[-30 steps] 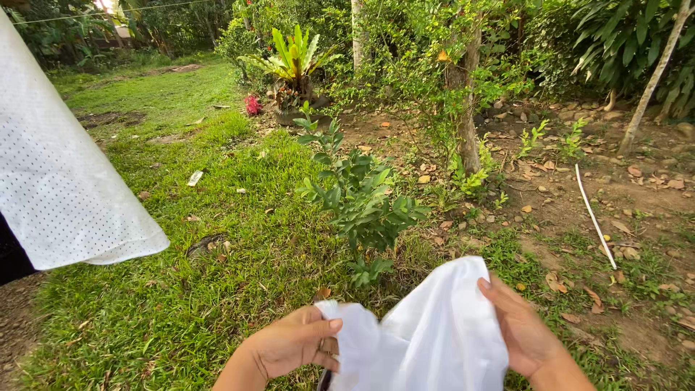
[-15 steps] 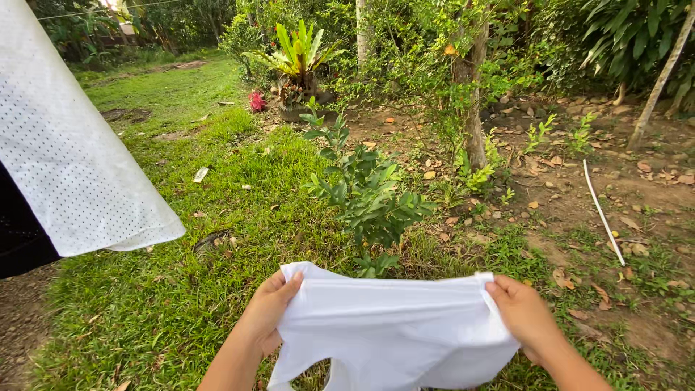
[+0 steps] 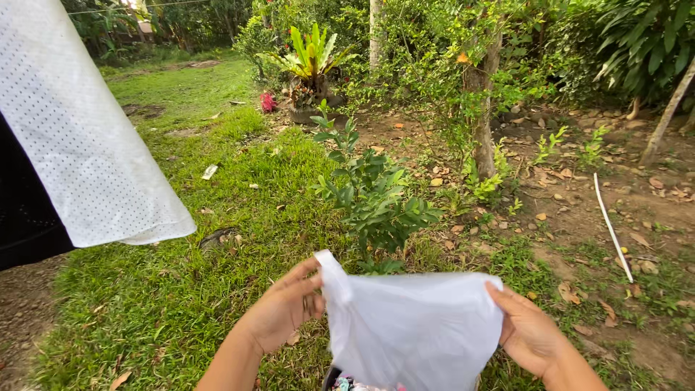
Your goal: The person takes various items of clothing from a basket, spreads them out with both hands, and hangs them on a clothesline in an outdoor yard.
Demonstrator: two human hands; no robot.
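I hold a white cloth garment (image 3: 409, 326) in front of me, low in the head view. My left hand (image 3: 284, 310) pinches its upper left corner, fingers spread behind the fabric. My right hand (image 3: 527, 334) grips the upper right edge. The cloth hangs down between both hands and runs off the bottom of the frame. Something dark and colourful shows just under its lower edge (image 3: 347, 381), too little to tell what.
A white perforated garment (image 3: 87, 145) hangs at the left, with a black cloth (image 3: 25, 217) behind it. A small leafy shrub (image 3: 373, 195) grows straight ahead on the grass. A thin tree trunk (image 3: 483, 108), a white stick (image 3: 612, 228) and dry leaves lie to the right.
The cloth was bunched, then stretched wide between my hands; now its top edge is narrower and my left hand has shifted right and up. The view has drifted slightly left.
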